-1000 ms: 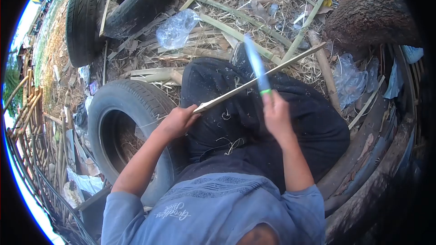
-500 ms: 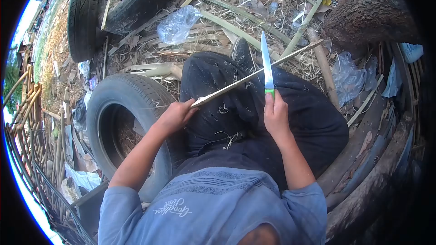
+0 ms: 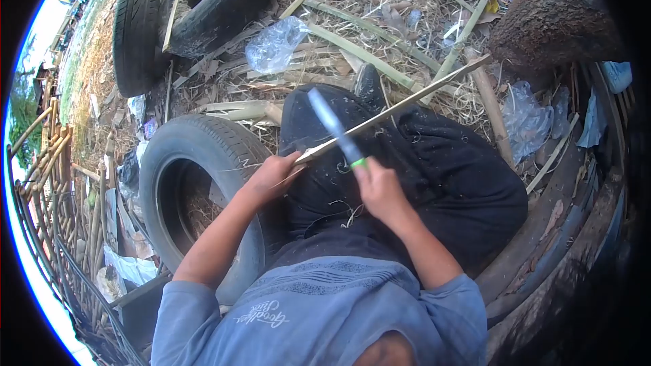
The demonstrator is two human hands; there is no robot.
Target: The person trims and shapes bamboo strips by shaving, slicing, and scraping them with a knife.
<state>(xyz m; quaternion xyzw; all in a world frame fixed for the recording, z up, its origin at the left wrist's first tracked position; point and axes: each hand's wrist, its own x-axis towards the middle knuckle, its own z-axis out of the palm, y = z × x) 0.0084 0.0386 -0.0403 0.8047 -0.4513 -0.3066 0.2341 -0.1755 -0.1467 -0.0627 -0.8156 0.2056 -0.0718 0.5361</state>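
A long split bamboo strip (image 3: pixel 400 106) slants up to the right across my dark trousers. My left hand (image 3: pixel 272 177) is closed around its lower end, beside the standing edge of a tyre. In my right hand (image 3: pixel 380 188) is a knife (image 3: pixel 329 118) with a green-and-white handle, its fingers wrapped round the handle. The blade points up and to the left and crosses the strip a short way from my left hand; whether it touches the strip cannot be made out. Thin shavings (image 3: pixel 352 214) lie on my lap.
One tyre (image 3: pixel 159 196) lies against my left side, and more tyres (image 3: pixel 137 34) stand at the upper left. Bamboo strips (image 3: pixel 366 51), plastic bags (image 3: pixel 274 44) and shavings litter the ground ahead. A thick trunk (image 3: pixel 556 24) is at the upper right.
The knife has moved left and down along the strip toward my left hand, and its blade has tilted to the left. My left hand still holds the strip's end. The view has shifted slightly.
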